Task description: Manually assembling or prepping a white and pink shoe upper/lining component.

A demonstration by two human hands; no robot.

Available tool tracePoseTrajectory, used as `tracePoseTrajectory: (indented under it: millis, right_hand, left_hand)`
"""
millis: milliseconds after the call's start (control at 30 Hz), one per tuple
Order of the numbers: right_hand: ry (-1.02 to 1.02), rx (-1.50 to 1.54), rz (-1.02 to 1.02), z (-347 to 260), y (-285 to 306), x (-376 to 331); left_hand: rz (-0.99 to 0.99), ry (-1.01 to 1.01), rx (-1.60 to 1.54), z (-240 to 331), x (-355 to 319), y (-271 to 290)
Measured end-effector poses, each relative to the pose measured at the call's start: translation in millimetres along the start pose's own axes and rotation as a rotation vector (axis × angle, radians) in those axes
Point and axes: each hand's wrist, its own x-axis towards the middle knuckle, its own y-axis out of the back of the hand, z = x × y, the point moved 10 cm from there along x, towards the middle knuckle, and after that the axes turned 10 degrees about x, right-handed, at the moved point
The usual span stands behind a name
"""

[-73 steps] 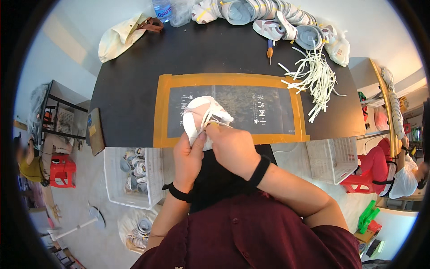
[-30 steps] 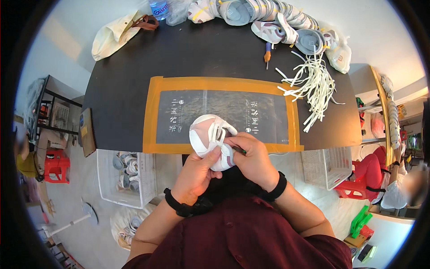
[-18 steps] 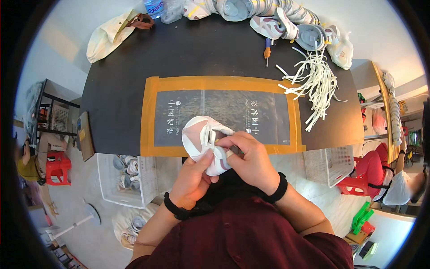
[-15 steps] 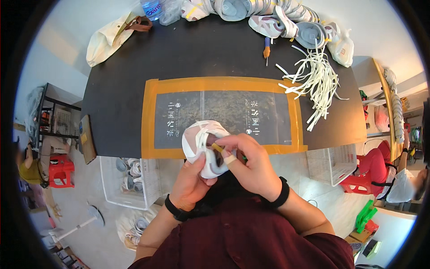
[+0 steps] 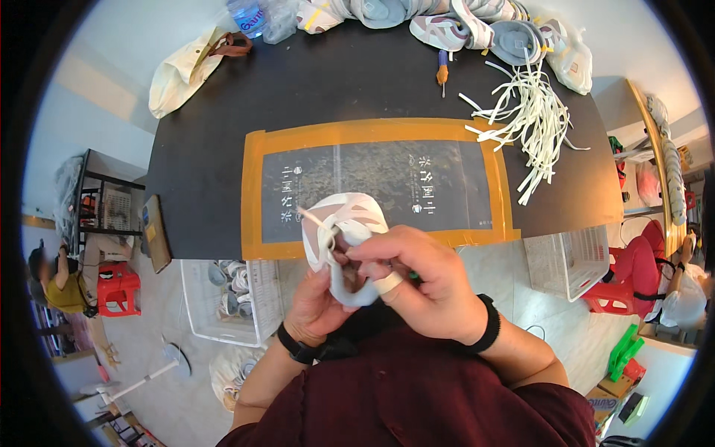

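Just below the centre of the frame you hold a small white shoe (image 5: 346, 238) with soft, strappy bands across its top and a pale rubbery sole curving under it. Your left hand (image 5: 316, 309) cups the shoe from below, fingers curled around the heel end. Your right hand (image 5: 424, 279) closes over its right side, fingers pressed onto the upper, one fingertip wrapped in white tape. A thin white lace end (image 5: 309, 217) sticks out at the shoe's upper left. The shoe hovers over the near edge of a matte black table (image 5: 208, 149), above a dark cutting mat (image 5: 387, 179) bordered with glossy orange tape. At upper right lies a loose heap of flat white strips (image 5: 532, 119).
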Motion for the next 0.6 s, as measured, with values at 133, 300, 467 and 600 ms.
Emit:
tracePoseTrajectory:
  millis: [133, 300, 467, 600]
  right_hand:
    - [0.261, -0.280, 0.110, -35.6, 27.5, -4.7]
    - [0.511, -0.467, -0.063, -80.8, 1.1, -1.4]
    - [0.435, -0.688, -0.356, -62.7, -41.6, -5.4]
    - [0.425, -0.742, -0.318, -49.4, -36.8, -15.8]
  left_hand:
    - [0.072, -0.223, 1.191, 59.8, -12.6, -29.4]
    - [-0.016, -0.936, 2.362, 83.7, -49.2, -122.1]
    - [-0.159, -1.297, 2.531, 64.7, -85.6, -151.6]
    - [-0.031, -1.757, 2.446, 69.9, -121.4, -142.9]
